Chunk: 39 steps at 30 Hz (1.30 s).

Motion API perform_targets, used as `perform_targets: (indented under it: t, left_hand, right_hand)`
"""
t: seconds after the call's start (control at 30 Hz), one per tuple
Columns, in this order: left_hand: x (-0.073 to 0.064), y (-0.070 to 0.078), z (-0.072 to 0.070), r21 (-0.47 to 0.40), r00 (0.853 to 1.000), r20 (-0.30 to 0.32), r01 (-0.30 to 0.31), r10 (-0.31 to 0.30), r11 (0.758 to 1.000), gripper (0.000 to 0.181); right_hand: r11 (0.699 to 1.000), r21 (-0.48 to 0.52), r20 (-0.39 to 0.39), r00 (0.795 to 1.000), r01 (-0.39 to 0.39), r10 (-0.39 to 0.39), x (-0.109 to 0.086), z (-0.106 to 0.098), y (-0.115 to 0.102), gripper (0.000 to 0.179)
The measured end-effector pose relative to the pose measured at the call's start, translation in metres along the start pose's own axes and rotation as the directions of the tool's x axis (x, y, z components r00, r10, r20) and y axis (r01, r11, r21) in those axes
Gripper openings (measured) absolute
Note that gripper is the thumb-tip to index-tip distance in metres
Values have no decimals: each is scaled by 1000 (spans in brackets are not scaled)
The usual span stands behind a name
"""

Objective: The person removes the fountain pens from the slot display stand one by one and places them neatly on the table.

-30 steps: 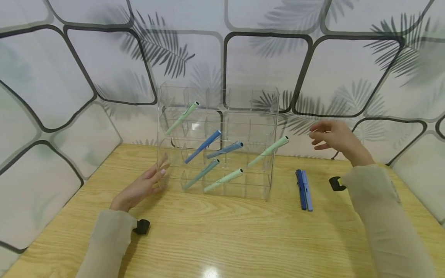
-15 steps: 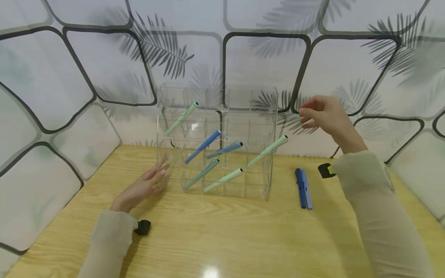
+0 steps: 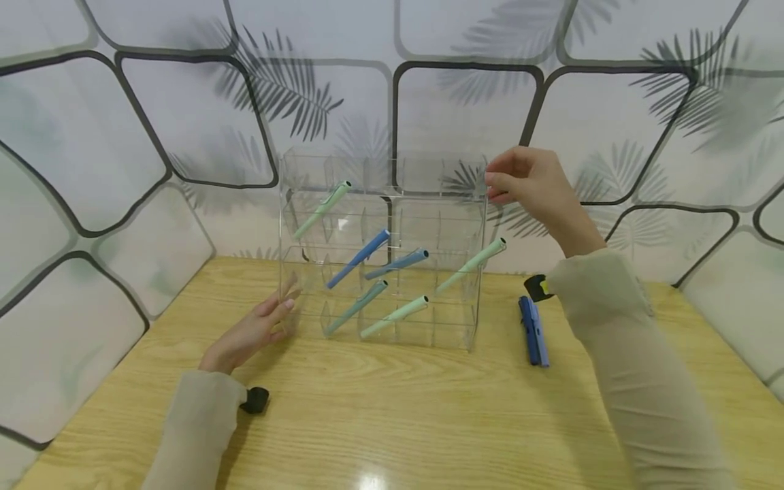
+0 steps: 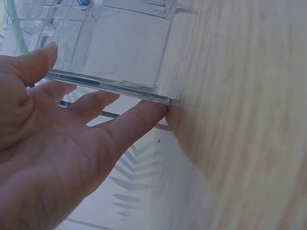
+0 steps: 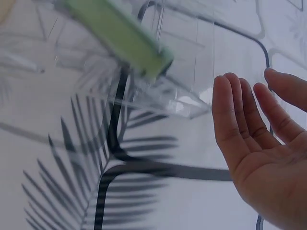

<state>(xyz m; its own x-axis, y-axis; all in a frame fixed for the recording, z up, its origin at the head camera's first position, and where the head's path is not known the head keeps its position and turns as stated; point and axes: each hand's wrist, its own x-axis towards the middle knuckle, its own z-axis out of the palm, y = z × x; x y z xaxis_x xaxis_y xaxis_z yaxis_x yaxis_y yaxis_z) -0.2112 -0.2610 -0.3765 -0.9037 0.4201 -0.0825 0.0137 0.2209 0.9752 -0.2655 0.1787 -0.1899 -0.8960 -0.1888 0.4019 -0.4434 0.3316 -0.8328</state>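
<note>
A clear acrylic pen rack (image 3: 380,344) with rows of compartments stands on the table, several pens leaning out of it. My left hand (image 3: 248,335) rests at its lower left side. In the left wrist view the fairly straight fingers (image 4: 136,122) meet the side panel, with the thumb at the front edge. My right hand (image 3: 533,180) is at the upper right corner, fingers loosely bent and nothing between them. A light green pen (image 3: 473,264) sticks out at the right side, and looms close in the right wrist view. A blue pen (image 3: 360,257) leans near the middle.
A dark blue pen (image 3: 529,333) and a lighter blue pen (image 3: 540,337) lie side by side on the wooden table (image 3: 380,422), right of the rack, below the right forearm. A leaf-patterned wall covering (image 3: 465,109) stands close behind the rack.
My right hand has moved left and up, from beyond the rack's right side to its upper right corner. The left hand keeps its place; the pens have not moved.
</note>
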Motion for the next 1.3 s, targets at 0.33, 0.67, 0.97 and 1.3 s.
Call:
perform_targets:
  t: [0.33,0.67,0.97,1.3]
  left_hand:
    - [-1,1,1,10,1000,-14,-8,8,1000,67]
    - [1,4,2,39,999,-36,11,-10,999,65]
    - [1,4,2,42,1000,-27,-2,3,999,65]
    - [0,4,3,34,1000,-18,-8,8,999,65]
  right_hand:
    - [995,46,78,993,84,-87,17,42,-11,17]
    - [998,-42,132,990,47,-41,27,78,-22,24]
    - [996,-73,171,984,58,-44,36,103,-24,28]
    - [991,-128,221,975,44,-14,38,118,-25,34]
